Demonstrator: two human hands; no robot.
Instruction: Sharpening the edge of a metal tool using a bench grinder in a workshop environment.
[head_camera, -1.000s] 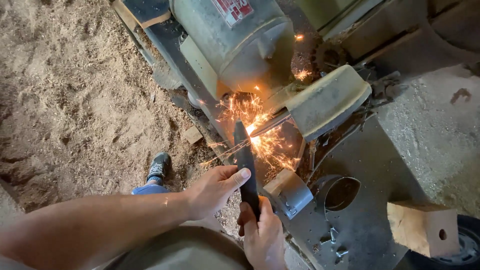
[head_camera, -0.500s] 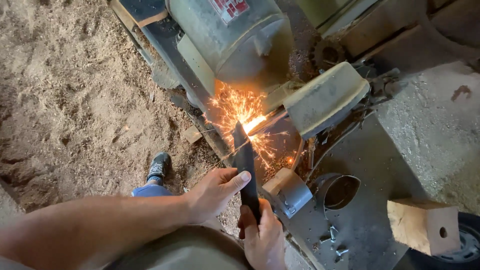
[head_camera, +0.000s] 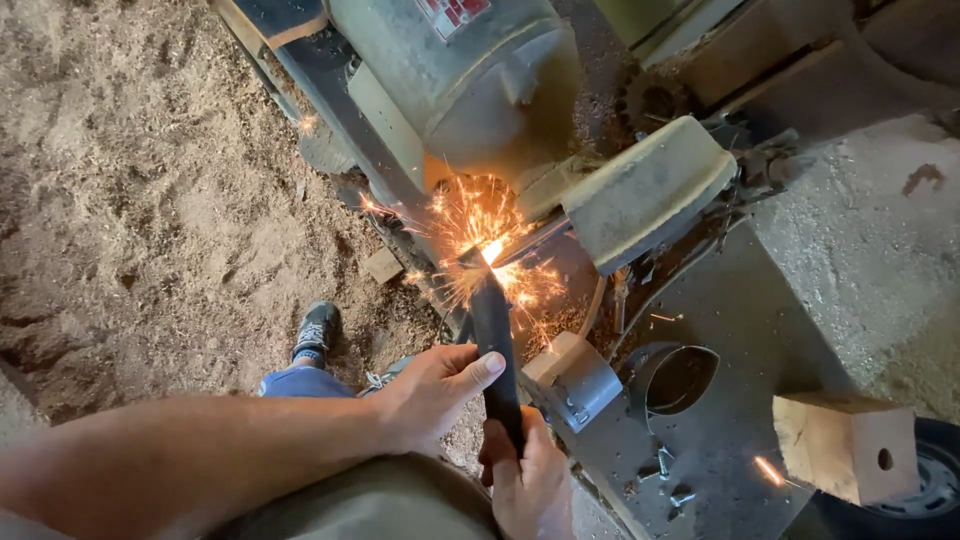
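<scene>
Both hands, left hand and right hand, have fingers clamped on a dark blade. Its tip throws sparks at the grinder. Sawdust covers the floor; a wooden block sits on the grey table.

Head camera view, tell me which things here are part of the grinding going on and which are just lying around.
In use:
- dark metal blade, tip in the sparks
- left hand steadying it
- right hand gripping its lower end
- grinder motor and wheel guard

Lying about:
- wooden block with a hole
- short metal pipe ring
- loose bolts
- small wood scrap
</scene>
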